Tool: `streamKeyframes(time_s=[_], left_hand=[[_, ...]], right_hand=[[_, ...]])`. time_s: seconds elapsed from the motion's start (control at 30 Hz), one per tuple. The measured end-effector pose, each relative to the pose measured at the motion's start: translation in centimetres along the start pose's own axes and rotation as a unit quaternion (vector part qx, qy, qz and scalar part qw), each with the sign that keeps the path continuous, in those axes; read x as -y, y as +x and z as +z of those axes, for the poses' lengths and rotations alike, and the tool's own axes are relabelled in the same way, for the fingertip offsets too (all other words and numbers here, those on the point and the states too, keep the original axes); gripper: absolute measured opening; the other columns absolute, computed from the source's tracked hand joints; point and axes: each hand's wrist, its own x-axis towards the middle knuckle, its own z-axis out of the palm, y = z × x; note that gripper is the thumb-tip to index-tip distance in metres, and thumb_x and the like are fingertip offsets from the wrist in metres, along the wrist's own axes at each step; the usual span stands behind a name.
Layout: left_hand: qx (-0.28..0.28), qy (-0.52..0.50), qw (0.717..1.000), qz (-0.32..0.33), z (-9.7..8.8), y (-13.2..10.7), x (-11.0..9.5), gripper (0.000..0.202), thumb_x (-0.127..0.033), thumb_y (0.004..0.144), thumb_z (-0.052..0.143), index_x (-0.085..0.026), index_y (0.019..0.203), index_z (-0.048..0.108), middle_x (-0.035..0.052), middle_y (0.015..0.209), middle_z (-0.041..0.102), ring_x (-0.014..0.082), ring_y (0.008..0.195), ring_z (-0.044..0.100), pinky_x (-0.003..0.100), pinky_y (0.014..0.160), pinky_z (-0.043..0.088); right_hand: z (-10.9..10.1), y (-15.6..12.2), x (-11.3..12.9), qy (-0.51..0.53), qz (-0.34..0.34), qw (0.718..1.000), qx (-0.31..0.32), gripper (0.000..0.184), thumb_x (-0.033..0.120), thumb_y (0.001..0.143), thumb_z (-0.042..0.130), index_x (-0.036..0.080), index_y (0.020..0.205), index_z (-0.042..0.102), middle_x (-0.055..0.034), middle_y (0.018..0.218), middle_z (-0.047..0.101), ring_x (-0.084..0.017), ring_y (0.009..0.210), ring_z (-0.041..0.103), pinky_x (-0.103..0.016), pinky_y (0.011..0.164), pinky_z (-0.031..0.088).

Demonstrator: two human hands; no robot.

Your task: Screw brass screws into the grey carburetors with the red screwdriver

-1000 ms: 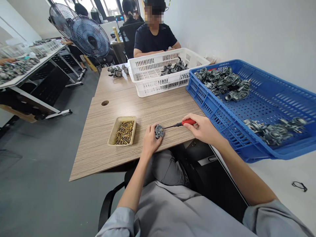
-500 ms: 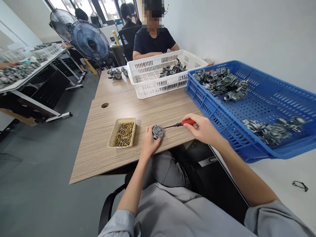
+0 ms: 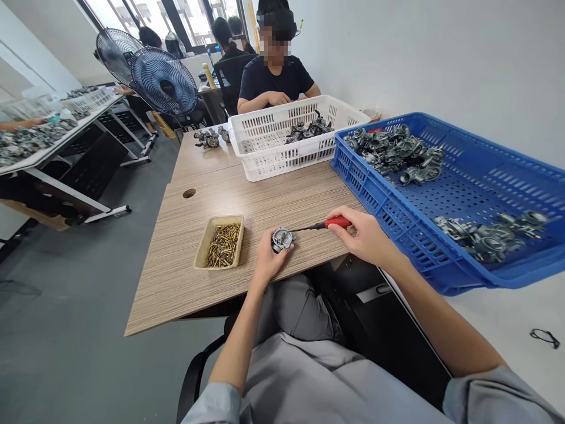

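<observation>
Near the front edge of the wooden table (image 3: 163, 282), my left hand (image 3: 267, 259) is closed around a grey metal carburetor (image 3: 282, 238), whose round open side faces up. My right hand (image 3: 362, 234) grips a screwdriver (image 3: 338, 222) by its red and black handle. The thin shaft runs leftward and its tip meets the right side of the carburetor; the exact contact is too small to make out. Left of my left hand stands a cream plastic tub (image 3: 197, 257) holding many small brass parts (image 3: 223, 245).
A blue crate (image 3: 375, 194) with several carburetors stands at the right. Behind is a white basket (image 3: 260, 168) with more of them; loose carburetors (image 3: 207, 138) lie at the far left corner. A person (image 3: 276, 76) sits opposite. Fans (image 3: 165, 82) stand beyond the table.
The carburetor has tilted in my left hand, so its open round side shows more. The screwdriver stays at its right side. The person opposite has shifted a hand.
</observation>
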Motion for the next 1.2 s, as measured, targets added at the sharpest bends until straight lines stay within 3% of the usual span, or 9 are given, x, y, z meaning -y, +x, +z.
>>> streamKeyframes(time_s=[0.27, 0.53, 0.73, 0.83, 1.03, 1.2], left_hand=[[-0.009, 0.024, 0.999, 0.018, 0.0, -0.1, -0.2, 0.049, -0.041, 0.094, 0.085, -0.022, 0.134, 0.064, 0.012, 0.128, 0.075, 0.0294, 0.119, 0.072, 0.045, 0.106, 0.059], [-0.005, 0.092, 0.995, 0.042, 0.3, -0.4, -1.0, 0.047, -0.033, 0.098, 0.078, -0.024, 0.141, 0.061, 0.0133, 0.134, 0.072, 0.0319, 0.128, 0.068, 0.047, 0.111, 0.057], [-0.02, 0.104, 0.994, 0.034, 0.4, -0.6, -1.0, 0.048, -0.029, 0.096, 0.077, -0.025, 0.141, 0.061, 0.0124, 0.132, 0.071, 0.0318, 0.129, 0.068, 0.046, 0.111, 0.057], [-0.016, 0.112, 0.993, 0.033, 0.4, -0.6, -0.9, 0.048, -0.028, 0.097, 0.076, -0.026, 0.142, 0.061, 0.0123, 0.133, 0.071, 0.0322, 0.129, 0.068, 0.047, 0.111, 0.057], [-0.012, 0.118, 0.992, 0.038, 0.3, -0.6, -1.0, 0.049, -0.025, 0.096, 0.075, -0.026, 0.143, 0.06, 0.0122, 0.133, 0.071, 0.0321, 0.131, 0.067, 0.047, 0.112, 0.057], [-0.012, 0.119, 0.992, 0.034, 0.3, -0.6, -1.0, 0.048, -0.025, 0.096, 0.075, -0.025, 0.143, 0.061, 0.0128, 0.134, 0.071, 0.0326, 0.13, 0.067, 0.048, 0.112, 0.057]], right_hand=[[0.1, -0.1, -0.1, -0.002, 0.011, 1.0, 0.004, 0.016, 0.04, 0.11, 0.064, 0.026, 0.113, 0.072, -0.0044, 0.101, 0.08, -0.022, 0.077, 0.069, -0.035, 0.072, 0.05], [0.6, -0.3, -0.2, -0.018, 0.019, 1.0, 0.001, 0.019, 0.045, 0.109, 0.067, 0.027, 0.109, 0.074, -0.0015, 0.091, 0.08, -0.02, 0.069, 0.067, -0.034, 0.069, 0.049], [0.7, -0.2, -0.1, 0.002, 0.069, 0.993, -0.093, 0.029, 0.049, 0.106, 0.069, 0.026, 0.089, 0.076, 0.0012, 0.069, 0.075, -0.02, 0.06, 0.069, -0.034, 0.069, 0.051], [0.7, -0.1, 0.0, 0.013, 0.084, 0.99, -0.11, 0.031, 0.048, 0.106, 0.068, 0.026, 0.086, 0.076, 0.0016, 0.062, 0.072, -0.02, 0.055, 0.066, -0.035, 0.067, 0.052], [1.0, -0.1, -0.4, -0.003, 0.041, 0.998, -0.05, 0.024, 0.047, 0.107, 0.069, 0.027, 0.099, 0.077, 0.0002, 0.082, 0.079, -0.019, 0.064, 0.067, -0.033, 0.068, 0.052], [0.7, -0.1, -0.2, -0.015, 0.033, 0.998, -0.045, 0.022, 0.046, 0.108, 0.068, 0.027, 0.101, 0.077, -0.0009, 0.088, 0.08, -0.018, 0.064, 0.064, -0.033, 0.066, 0.05]])
